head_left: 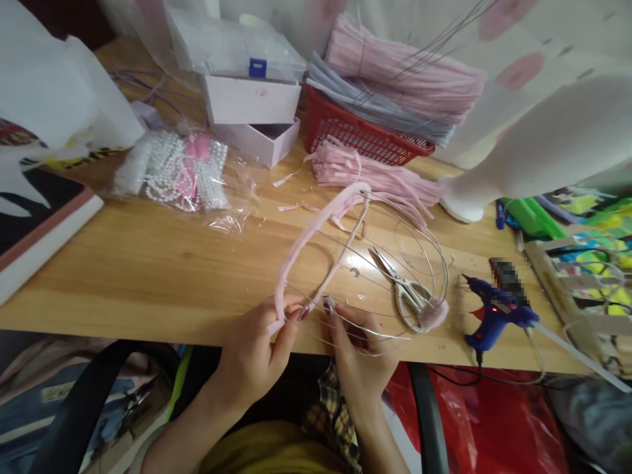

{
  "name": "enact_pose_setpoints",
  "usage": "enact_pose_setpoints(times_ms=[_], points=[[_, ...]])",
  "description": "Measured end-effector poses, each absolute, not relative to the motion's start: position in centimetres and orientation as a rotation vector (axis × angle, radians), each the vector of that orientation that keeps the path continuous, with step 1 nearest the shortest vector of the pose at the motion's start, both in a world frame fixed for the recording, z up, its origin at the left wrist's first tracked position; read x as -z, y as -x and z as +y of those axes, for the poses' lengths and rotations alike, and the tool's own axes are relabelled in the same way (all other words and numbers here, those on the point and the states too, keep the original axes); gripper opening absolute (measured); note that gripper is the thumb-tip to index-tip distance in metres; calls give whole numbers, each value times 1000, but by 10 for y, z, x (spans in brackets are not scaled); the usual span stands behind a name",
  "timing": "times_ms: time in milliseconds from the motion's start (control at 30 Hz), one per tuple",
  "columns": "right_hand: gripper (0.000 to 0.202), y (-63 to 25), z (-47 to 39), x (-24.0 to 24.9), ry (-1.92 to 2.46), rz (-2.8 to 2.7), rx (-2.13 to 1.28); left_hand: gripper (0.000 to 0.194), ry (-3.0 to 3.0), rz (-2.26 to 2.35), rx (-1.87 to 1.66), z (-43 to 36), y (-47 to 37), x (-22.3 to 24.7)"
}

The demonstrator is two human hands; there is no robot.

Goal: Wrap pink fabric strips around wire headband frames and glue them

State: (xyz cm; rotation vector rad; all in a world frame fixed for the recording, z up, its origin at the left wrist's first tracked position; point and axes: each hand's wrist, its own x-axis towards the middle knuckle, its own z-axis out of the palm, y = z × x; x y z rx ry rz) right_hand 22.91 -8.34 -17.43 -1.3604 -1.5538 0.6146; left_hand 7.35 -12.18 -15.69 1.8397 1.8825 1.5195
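In front of me is a rounded wire frame (430, 245), its bare wires fanning to the right. Its near-left loop is covered in pink fuzzy strip (301, 242), and a pink tuft (435, 314) sits at the right end. My left hand (257, 352) is closed, thumb and fingers pinching the wrapped loop by its lower end. Fingers curled round the lower wires, my right hand (363, 345) is closed just right of the left thumb. Scissors (405, 289) lie on the table behind the wires, blades pointing up-left.
A blue glue gun (498, 306) with a lit red light stands at right, its cord trailing over the edge. Behind are a pink strip bundle (375, 172), a red basket (340, 128), white boxes (251, 99) and bagged beads (172, 172). A white stand (538, 145) rises at right.
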Motion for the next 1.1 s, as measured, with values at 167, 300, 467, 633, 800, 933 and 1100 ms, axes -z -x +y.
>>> enact_pose_setpoints(times_ms=[167,300,467,633,800,933,1100], points=[[12,-232,-83,177,1383,-1579,-610,23,-1940,1928,-1497,-121,-75,150],[11,-229,-81,173,1365,-1581,-642,27,-1968,1917,-1500,-120,-75,152],[8,-225,-82,161,1360,-1487,-834,28,-1970,1924,-1469,-119,-74,152],[12,-223,-84,157,1428,-1395,-989,32,-2022,1901,-1436,-120,-73,150],[15,-221,-86,161,1429,-1282,-1078,31,-2021,1907,-1435,-118,-73,151],[10,-219,-87,162,1392,-1263,-1055,30,-2013,1906,-1424,-118,-74,152],[5,-218,-88,162,1345,-1325,-944,29,-2008,1914,-1423,-120,-74,152]])
